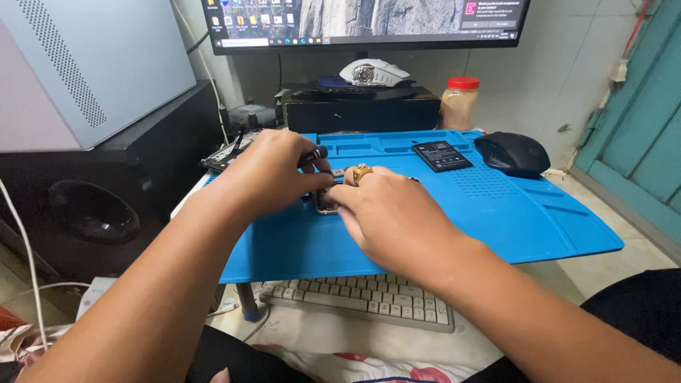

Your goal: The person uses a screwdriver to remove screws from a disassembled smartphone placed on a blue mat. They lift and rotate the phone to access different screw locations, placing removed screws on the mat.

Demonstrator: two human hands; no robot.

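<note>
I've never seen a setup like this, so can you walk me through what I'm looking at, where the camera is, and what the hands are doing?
This is one picture from a camera worn on a person's head, looking down at their own bare hands. No machine is involved. The left hand grips a dark slim tool. The right hand, wearing a gold ring, rests on a small device, mostly hidden. Both work over a blue mat on a low table. On the mat lie a flat black battery and a black mouse. A keyboard sits below, a monitor behind.
</note>
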